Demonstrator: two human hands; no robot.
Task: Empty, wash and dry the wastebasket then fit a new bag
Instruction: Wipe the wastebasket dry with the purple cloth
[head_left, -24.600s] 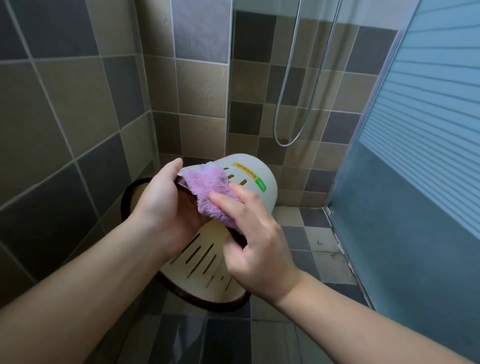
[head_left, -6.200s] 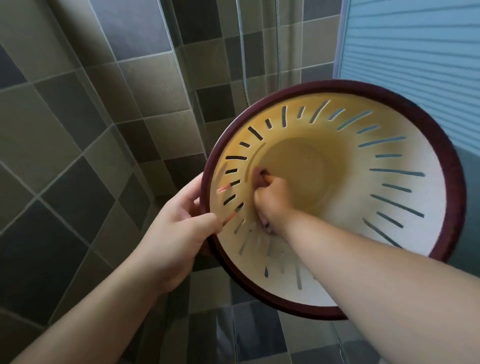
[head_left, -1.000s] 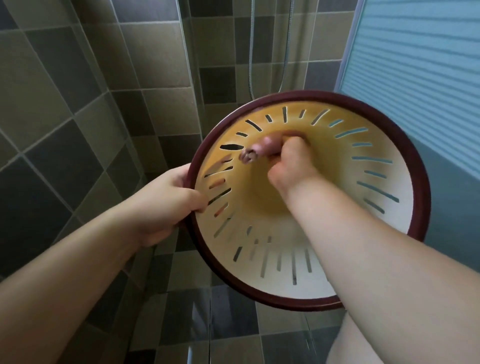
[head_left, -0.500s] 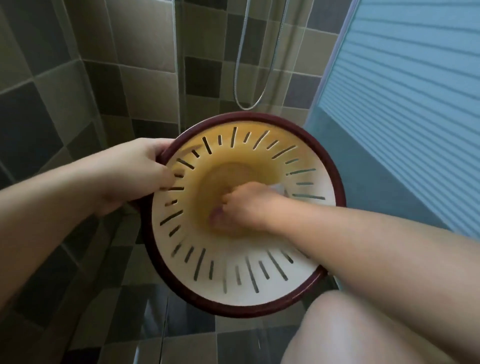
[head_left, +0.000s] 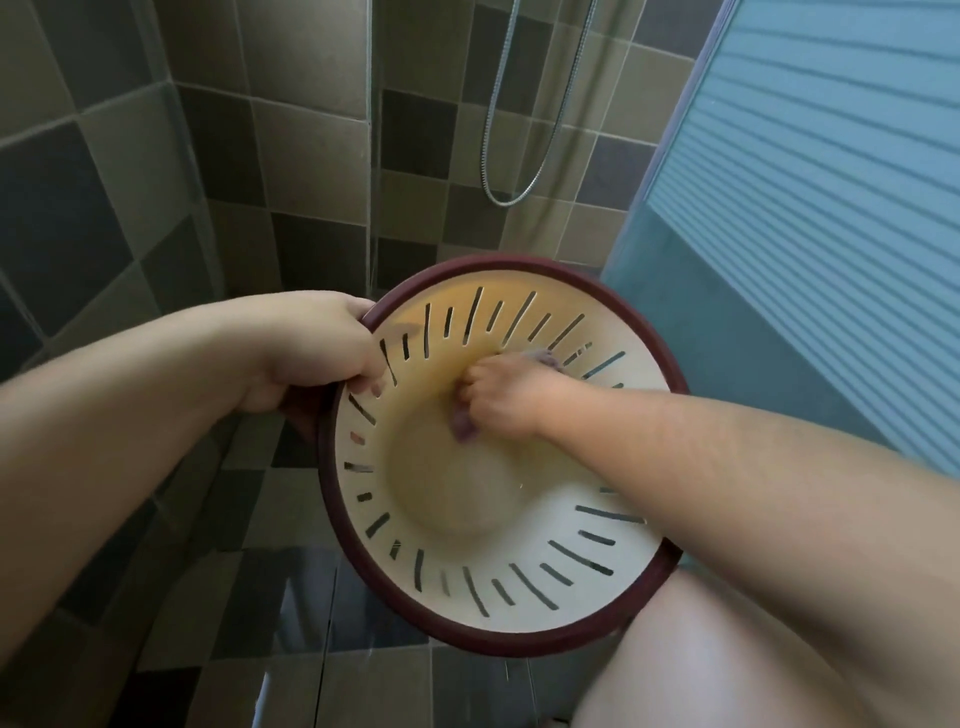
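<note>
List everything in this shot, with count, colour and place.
wastebasket: one, cream with slotted walls and a dark red rim, held tilted at centre, its opening facing the camera
cloth: one, purple, inside the wastebasket, mostly hidden by the fist
shower hose: one, silver, hanging in a loop on the back wall
wall tiles: many, tan and dark grey, left and back
floor tiles: many, grey and tan, wet-looking, below
panel: one, blue, ribbed upper part, right
left hand: grips the rim at upper left
right hand: inside the wastebasket, grips the cloth
knee: one, bare, bottom right
</note>
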